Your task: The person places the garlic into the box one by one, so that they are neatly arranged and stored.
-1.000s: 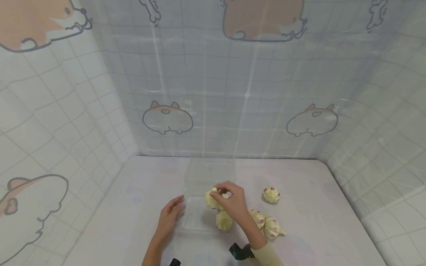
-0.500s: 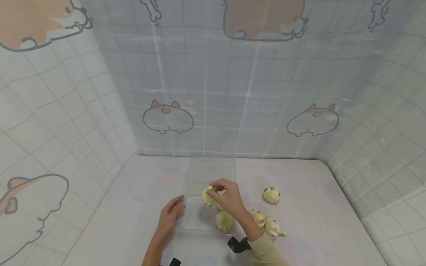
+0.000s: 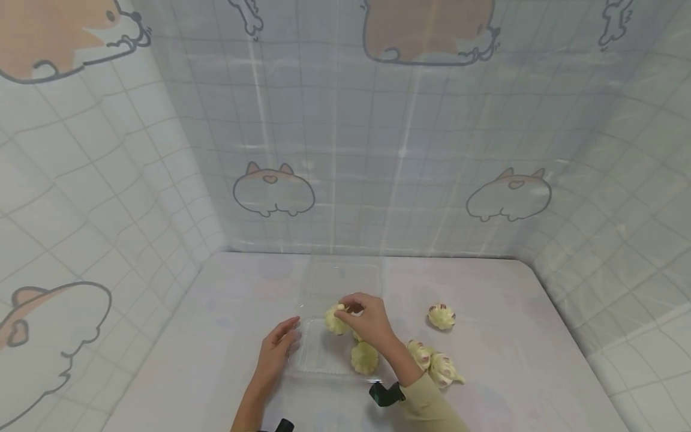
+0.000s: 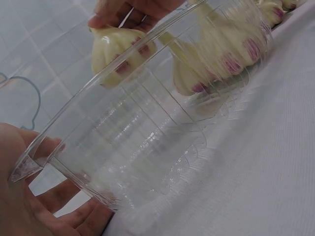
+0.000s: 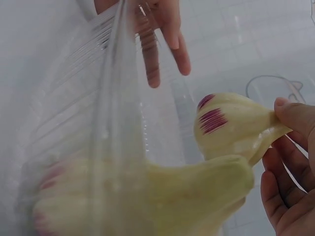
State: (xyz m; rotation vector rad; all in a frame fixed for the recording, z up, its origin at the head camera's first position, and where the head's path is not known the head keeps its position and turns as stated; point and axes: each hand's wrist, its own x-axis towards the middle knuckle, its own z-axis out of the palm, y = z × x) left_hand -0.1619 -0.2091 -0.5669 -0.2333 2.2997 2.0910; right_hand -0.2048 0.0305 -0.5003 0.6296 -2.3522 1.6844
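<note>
My right hand (image 3: 372, 324) pinches a garlic bulb (image 3: 333, 321) by its stem, holding it over the clear plastic box (image 3: 315, 354). In the right wrist view, that pale bulb (image 5: 231, 125) with purple streaks hangs tilted from thumb and fingertips. Two more garlic bulbs lie along the box's right side; the near one (image 3: 364, 358) shows whole, while the other is mostly hidden by my right hand. At the box's left edge rests my left hand (image 3: 274, 353). Its fingers (image 4: 64, 196) stretch along the outside of the clear wall in the left wrist view.
The box's clear lid (image 3: 342, 277) lies folded back behind it. Right of the box, one garlic bulb (image 3: 441, 317) sits alone, with two others (image 3: 442, 369) close together nearer my right forearm. Tiled-pattern curtains with dog drawings (image 3: 402, 153) surround the table.
My right hand has carried the garlic bulb slightly leftward over the box, mostly in the earlier half second. The left hand stays at the box's left edge.
</note>
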